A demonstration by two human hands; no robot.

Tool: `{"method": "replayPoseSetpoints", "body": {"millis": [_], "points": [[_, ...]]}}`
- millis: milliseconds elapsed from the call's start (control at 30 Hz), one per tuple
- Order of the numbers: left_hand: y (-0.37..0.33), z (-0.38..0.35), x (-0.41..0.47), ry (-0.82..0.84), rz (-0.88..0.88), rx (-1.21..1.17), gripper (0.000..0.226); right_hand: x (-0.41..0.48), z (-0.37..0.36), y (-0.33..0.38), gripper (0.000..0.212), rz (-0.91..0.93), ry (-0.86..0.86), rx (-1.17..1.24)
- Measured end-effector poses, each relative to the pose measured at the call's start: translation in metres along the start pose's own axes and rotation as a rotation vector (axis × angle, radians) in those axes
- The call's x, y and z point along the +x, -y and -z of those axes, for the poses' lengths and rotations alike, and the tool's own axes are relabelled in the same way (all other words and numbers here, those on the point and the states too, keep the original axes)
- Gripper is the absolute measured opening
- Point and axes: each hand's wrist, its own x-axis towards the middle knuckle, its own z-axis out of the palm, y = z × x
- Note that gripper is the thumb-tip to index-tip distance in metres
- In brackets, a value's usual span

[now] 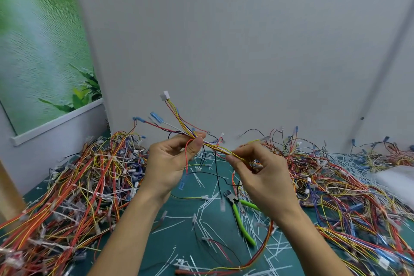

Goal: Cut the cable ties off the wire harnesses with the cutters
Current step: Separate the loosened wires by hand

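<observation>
I hold one wire harness (215,147) up above the green table (179,226), stretched between both hands. My left hand (172,161) pinches the bundle where its yellow, red and white wires fan out toward a white connector (165,96) and blue terminals. My right hand (262,170) pinches the same bundle lower down, its fingers curled round the wires. The cutters (240,215), with green handles and dark jaws, lie on the table under my right wrist, untouched. Several cut white cable ties (201,210) are scattered over the mat.
A large heap of tied harnesses (74,186) fills the left of the table. Another heap (340,181) spreads across the right. A white wall stands close behind, and a white bag (396,177) lies at the right edge.
</observation>
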Motion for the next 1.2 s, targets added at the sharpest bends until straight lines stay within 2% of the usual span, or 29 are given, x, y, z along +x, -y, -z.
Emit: {"method": "replayPoseSetpoints", "body": {"millis": [300,633,867,1200], "points": [[0.003,0.012,0.002,0.143,0.094,-0.037,0.027,0.0,-0.001,-0.011,0.015,-0.061,-0.045,0.027],[0.004,0.015,0.003,0.127,0.109,-0.065,0.027,-0.002,-0.005,-0.002,0.013,-0.025,-0.012,0.032],[0.003,0.012,0.002,0.11,0.083,-0.041,0.023,-0.001,-0.006,0.0,0.009,-0.043,0.018,0.019],[0.005,0.005,0.0,0.181,-0.032,0.071,0.018,-0.002,-0.007,-0.001,0.009,-0.033,0.077,0.065]]}}
